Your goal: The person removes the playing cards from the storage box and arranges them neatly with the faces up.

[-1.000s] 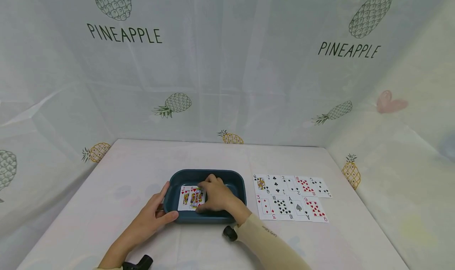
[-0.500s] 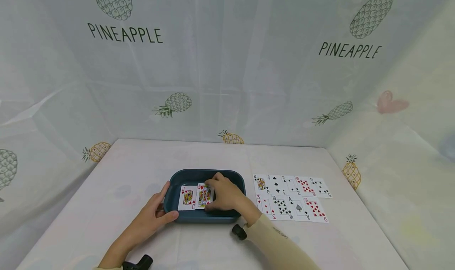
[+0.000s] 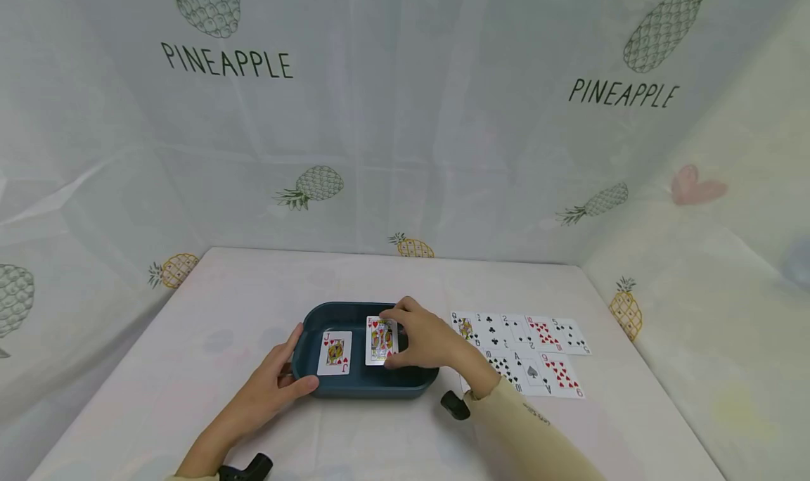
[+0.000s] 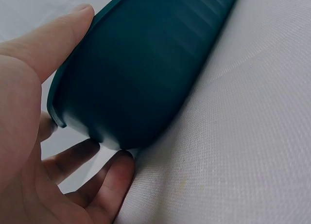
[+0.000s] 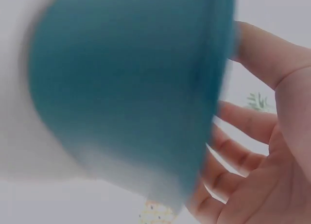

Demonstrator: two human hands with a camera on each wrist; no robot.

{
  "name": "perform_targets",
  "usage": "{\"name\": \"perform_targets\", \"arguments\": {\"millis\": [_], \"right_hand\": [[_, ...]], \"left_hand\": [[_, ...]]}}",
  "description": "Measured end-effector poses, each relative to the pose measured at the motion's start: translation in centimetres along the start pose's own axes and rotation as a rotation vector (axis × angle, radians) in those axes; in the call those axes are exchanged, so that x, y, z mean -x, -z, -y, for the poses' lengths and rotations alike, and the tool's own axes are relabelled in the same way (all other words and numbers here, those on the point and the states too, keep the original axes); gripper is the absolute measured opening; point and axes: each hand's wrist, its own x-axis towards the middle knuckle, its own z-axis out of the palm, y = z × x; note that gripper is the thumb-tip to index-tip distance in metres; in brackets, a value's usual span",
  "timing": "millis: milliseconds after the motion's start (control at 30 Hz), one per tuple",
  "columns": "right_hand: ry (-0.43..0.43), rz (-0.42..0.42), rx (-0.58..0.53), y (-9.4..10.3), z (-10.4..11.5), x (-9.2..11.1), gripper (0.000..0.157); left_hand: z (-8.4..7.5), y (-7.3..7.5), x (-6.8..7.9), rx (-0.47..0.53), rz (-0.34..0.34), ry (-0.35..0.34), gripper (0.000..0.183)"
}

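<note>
A dark teal tray [image 3: 354, 391] lies on the table, its left end held by my left hand [image 3: 273, 384]. In the left wrist view the thumb of that left hand [image 4: 29, 102] rests on the rim and its fingers lie against the outer wall. Over the tray's right half, my right hand [image 3: 424, 337] pinches a king of hearts playing card [image 3: 381, 342] by its top and bottom edges. A jack of hearts [image 3: 334, 353] lies face up on the tray floor at left. In the right wrist view the blurred tray hides the card from sight, and the right hand [image 5: 257, 151] shows beyond it.
Right of the tray, face-up playing cards lie in two rows, among them a nine of hearts [image 3: 560, 374] and a five of spades [image 3: 571, 335]. My right forearm partly covers the nearer row. A pineapple-print cloth [image 3: 443, 115] hangs behind the white-covered table [image 3: 354, 439].
My right hand has drawn the king of hearts rightward off the jack of hearts and lifted it, leaving the jack uncovered. The left hand and tray have stayed in place.
</note>
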Motion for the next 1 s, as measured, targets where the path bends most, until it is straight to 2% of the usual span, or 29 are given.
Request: {"name": "perform_targets", "arguments": {"millis": [100,300,767,1000], "right_hand": [[0.000,-0.004,-0.023,1.1,-0.3,0.8,0.079],[-0.005,-0.024,-0.023,2.8,-1.3,1.9,0.079],[0.003,-0.095,0.064,4.3,-5.3,5.9,0.081],[-0.066,-0.123,0.064,4.9,-8.4,9.3,0.081]], "left_hand": [[0.0,0.0,0.0,0.010,0.003,-0.014,0.091],[0.2,0.1,0.0,-0.017,-0.002,0.011,0.090],[0.4,-0.1,-0.1,-0.029,-0.003,0.026,0.091],[0.5,-0.1,-0.1,-0.032,-0.011,0.020,0.090]]}}
